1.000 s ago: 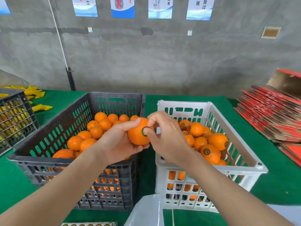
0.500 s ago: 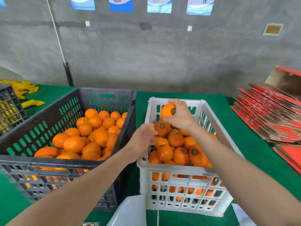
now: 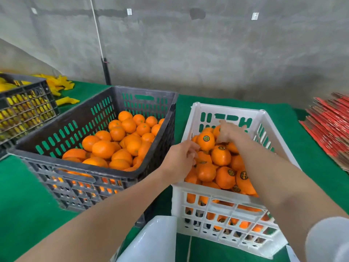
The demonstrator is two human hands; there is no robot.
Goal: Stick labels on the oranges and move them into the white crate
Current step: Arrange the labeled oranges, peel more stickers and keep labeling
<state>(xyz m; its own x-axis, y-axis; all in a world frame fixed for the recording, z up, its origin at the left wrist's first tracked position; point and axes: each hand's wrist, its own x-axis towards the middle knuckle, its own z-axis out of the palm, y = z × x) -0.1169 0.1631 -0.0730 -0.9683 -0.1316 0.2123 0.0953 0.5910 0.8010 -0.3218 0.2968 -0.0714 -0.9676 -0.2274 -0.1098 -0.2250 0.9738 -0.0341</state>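
My left hand point(image 3: 179, 159): at the left rim of the white crate point(image 3: 226, 108), fingers loosely curled, tips touching a labelled orange point(image 3: 205, 146); it grips nothing.
My right hand point(image 3: 229, 132): reached in toward the crate's far wall, back of the hand up, resting against a rear orange point(image 3: 217, 131). My fingers are hidden, so I cannot tell whether they hold it.
Labelled orange: on top of the pile, toward the crate's left side, between my two hands, its round dark label point(image 3: 206, 138) facing up.
White crate: on my right, heaped with stickered oranges point(image 3: 224, 176).
Black crate point(image 3: 143, 91): just beside the white one on its left, filled with loose oranges point(image 3: 103, 148).
Green cloth point(image 3: 28, 205): covers the table under both crates.
Far left: a second dark crate point(image 3: 24, 103), yellow things inside.
Far right: a stack of red flat cartons point(image 3: 332, 125).
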